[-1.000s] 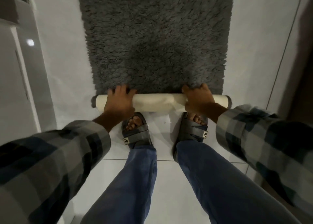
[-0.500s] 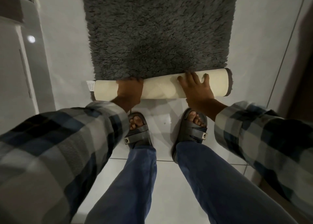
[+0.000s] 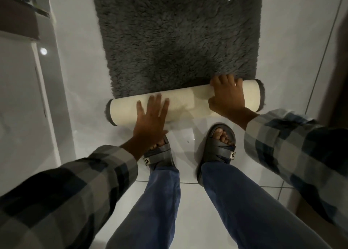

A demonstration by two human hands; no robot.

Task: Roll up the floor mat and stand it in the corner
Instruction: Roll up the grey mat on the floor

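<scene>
A shaggy dark grey floor mat [image 3: 177,35] lies flat on the white tiles and runs away from me. Its near end is wound into a roll [image 3: 184,102] with the cream backing outward, lying slanted with the right end farther away. My left hand [image 3: 150,116] rests flat on the roll's left half, fingers spread. Over the right part of the roll curls my right hand [image 3: 227,96], its fingertips at the pile where roll meets flat mat.
My two feet in dark sandals [image 3: 159,152] [image 3: 219,147] stand just behind the roll. A white door or cabinet edge [image 3: 47,98] runs along the left. A dark vertical edge [image 3: 337,60] rises at the far right. White tile floor [image 3: 291,50] flanks the mat.
The roll has grown thicker and travelled farther up the mat. My left hand went from gripping the roll to lying flat on it; my right hand moved toward the right end and curled over it.
</scene>
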